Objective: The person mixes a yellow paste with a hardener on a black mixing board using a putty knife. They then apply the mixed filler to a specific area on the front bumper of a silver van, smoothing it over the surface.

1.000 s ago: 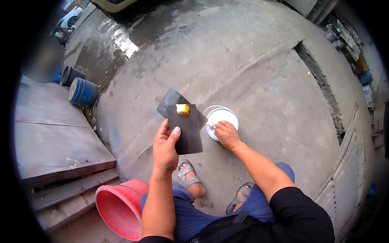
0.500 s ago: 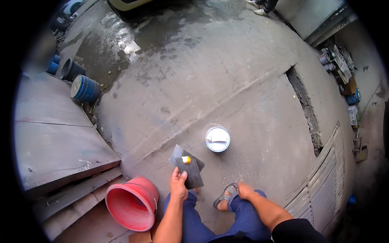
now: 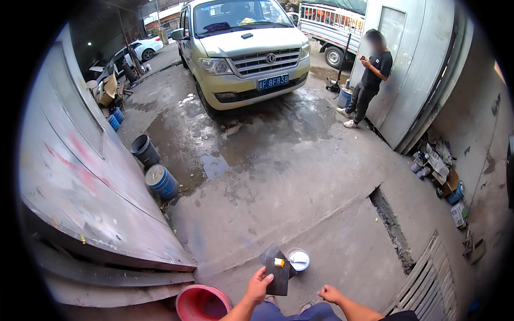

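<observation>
My left hand (image 3: 259, 285) grips a dark, flat putty spreader (image 3: 277, 282) by its edge, thumb on top. A second dark sheet shows from beneath it at the far and right sides. On the spreader sits a small yellow and white dab of paste (image 3: 279, 262). Just beyond it, on the floor, stands a round can (image 3: 301, 266) with a whitish lid, a white tube (image 3: 299, 258) lying on top. My right hand (image 3: 331, 293) is held apart to the right, fingers curled; anything inside them is hidden.
A red bucket (image 3: 184, 299) stands left of my legs. A pale van (image 3: 251, 59) is parked ahead, beside a person (image 3: 370, 75) at a metal door. Blue drums (image 3: 162, 182) line the left; a floor trench (image 3: 393, 230) and a slatted grate (image 3: 428, 278) lie right.
The view has tilted up, bringing the van and the person into sight. My right hand has come off my knee. My left hand still holds the spreader, which now overlaps the can's edge in view.
</observation>
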`<state>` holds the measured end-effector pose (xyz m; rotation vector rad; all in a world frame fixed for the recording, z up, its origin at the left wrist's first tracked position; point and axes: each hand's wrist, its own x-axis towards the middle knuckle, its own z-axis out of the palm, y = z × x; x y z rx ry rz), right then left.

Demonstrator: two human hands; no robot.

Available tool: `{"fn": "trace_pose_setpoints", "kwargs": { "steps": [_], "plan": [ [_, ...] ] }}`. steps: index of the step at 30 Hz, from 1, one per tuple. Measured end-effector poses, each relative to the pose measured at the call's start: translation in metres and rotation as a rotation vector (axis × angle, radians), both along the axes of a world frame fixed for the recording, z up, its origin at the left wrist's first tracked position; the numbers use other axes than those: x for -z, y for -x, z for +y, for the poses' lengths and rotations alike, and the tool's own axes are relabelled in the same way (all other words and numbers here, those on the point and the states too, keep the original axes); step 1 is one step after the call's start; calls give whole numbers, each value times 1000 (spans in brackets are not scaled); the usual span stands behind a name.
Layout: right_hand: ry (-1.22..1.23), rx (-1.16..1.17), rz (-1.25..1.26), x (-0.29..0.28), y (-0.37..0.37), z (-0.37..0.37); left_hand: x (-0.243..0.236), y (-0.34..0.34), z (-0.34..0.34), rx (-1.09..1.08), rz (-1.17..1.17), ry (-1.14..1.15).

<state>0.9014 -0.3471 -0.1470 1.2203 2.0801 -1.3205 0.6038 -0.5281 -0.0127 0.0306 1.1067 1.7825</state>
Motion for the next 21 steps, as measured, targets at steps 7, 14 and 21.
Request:
{"fn": "trace_pose_setpoints", "kwargs": {
  "steps": [7,14,21],
  "plan": [
    [-35,-61,228,-113,83,22,-95,26,23,66,119,-126],
    [-118,-34,631,-128,77,52,-147,-12,42,26,179,-227],
    [407,-33,598,-211,63,101,-176,-74,63,-50,172,-226]
  ]
}}
